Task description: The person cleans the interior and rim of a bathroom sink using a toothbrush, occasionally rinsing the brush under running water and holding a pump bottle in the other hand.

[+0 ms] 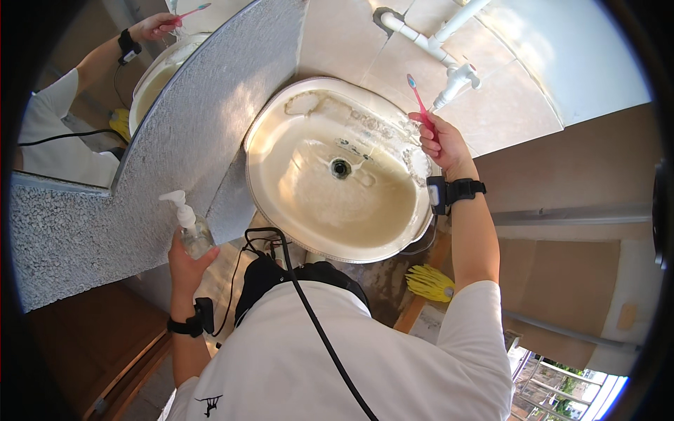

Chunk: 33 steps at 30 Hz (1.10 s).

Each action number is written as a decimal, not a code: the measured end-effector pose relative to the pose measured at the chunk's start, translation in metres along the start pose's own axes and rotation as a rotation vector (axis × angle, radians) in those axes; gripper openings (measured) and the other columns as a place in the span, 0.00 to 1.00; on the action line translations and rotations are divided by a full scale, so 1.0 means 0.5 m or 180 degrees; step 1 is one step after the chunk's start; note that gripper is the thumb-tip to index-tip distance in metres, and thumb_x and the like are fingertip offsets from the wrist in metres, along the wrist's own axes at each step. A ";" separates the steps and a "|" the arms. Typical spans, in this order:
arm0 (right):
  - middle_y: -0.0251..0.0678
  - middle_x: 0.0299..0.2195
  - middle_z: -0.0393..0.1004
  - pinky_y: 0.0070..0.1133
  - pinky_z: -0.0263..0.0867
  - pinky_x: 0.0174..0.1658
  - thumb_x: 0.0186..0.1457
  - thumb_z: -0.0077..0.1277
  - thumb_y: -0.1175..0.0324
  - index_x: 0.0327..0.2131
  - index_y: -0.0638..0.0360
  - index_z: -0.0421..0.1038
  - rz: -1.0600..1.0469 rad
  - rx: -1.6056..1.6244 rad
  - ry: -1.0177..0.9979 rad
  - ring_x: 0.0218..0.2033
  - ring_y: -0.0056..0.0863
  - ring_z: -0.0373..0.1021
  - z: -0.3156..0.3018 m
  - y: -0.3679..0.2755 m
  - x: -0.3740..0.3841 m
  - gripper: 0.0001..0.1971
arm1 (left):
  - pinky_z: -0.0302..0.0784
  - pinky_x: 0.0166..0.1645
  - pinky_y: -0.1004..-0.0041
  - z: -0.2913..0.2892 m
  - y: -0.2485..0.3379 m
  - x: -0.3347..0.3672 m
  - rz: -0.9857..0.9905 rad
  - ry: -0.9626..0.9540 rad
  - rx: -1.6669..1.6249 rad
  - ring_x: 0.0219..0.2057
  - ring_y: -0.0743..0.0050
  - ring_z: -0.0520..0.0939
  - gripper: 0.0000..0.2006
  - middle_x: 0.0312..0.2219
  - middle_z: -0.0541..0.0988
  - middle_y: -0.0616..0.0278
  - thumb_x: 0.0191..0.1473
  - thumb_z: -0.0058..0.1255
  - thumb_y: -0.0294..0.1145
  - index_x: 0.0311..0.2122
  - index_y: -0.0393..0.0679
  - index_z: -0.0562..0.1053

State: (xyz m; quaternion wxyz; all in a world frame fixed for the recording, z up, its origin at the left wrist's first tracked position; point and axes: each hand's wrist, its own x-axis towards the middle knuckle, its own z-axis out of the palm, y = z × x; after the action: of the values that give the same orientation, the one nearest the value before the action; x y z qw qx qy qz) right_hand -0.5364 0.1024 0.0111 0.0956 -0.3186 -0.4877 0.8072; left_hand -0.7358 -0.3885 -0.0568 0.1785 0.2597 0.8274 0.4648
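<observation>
From my distance, I see one piece of print: a small black figure on the white shirt (351,344), at its lower left in the view. The clear bottle (199,242) with a white pump shows me a surface too small to read.

I count one bottle, and the left hand (187,270) has its fingers and thumb closed around it. It is at the left of the sink (302,203), apart from it, near the grey rough surface (203,112). I count one pink toothbrush (421,105). The right hand (444,142) grips it by the handle, with the head pointing away from the person, close beside the one white tap (455,83), at the right side of the sink. The sink has one dark drain (340,168).

There are two black wrist straps (467,189), one on each arm, one yellow bristly thing (430,282) low at the right, and one mirror (98,42), which repeats the toothbrush.
</observation>
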 end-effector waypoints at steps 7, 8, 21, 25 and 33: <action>0.23 0.14 0.56 0.11 0.42 0.12 0.59 0.32 0.62 0.39 0.66 0.68 0.0155 -0.0430 0.0272 0.10 0.11 0.47 -0.015 -0.006 -0.138 0.18 | 0.68 0.44 0.71 0.010 -0.020 0.000 -0.0048 0.0024 -0.0100 0.37 0.70 0.74 0.28 0.35 0.74 0.57 0.36 0.61 0.27 0.46 0.35 0.64; 0.23 0.14 0.56 0.11 0.42 0.12 0.59 0.32 0.62 0.39 0.66 0.68 0.0161 -0.0442 0.0301 0.10 0.11 0.47 -0.009 -0.011 -0.145 0.18 | 0.68 0.43 0.71 0.012 -0.016 0.001 -0.0039 -0.0002 -0.0133 0.37 0.70 0.74 0.28 0.34 0.74 0.57 0.36 0.61 0.27 0.46 0.35 0.64; 0.35 0.19 0.71 0.17 0.59 0.22 0.52 0.50 0.65 0.35 0.59 0.74 -0.1556 -0.4471 0.2413 0.16 0.20 0.63 0.035 -0.071 -0.172 0.11 | 0.68 0.43 0.71 0.024 -0.008 0.012 0.0040 -0.0109 -0.0204 0.37 0.70 0.74 0.29 0.36 0.74 0.57 0.37 0.62 0.27 0.47 0.34 0.63; 0.38 0.21 0.71 0.25 0.64 0.22 0.51 0.49 0.63 0.34 0.54 0.74 -0.2574 -0.5258 0.2409 0.18 0.33 0.68 0.042 -0.047 -0.174 0.09 | 0.68 0.44 0.71 0.024 -0.015 0.008 0.0063 -0.0049 -0.0291 0.37 0.70 0.74 0.30 0.36 0.74 0.57 0.37 0.61 0.27 0.48 0.34 0.62; 0.33 0.18 0.68 0.26 0.64 0.18 0.52 0.48 0.61 0.33 0.49 0.73 -0.2679 -0.6059 0.2877 0.15 0.34 0.67 0.061 -0.043 -0.163 0.08 | 0.68 0.44 0.72 0.020 -0.016 0.007 0.0076 -0.0021 -0.0296 0.38 0.70 0.74 0.30 0.37 0.74 0.56 0.37 0.61 0.27 0.48 0.34 0.62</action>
State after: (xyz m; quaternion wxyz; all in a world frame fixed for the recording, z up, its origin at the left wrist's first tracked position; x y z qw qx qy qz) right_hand -0.4949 0.0533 0.0736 0.2456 -0.3348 -0.8924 -0.1768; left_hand -0.7350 -0.3832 -0.0692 0.1876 0.2625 0.8012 0.5040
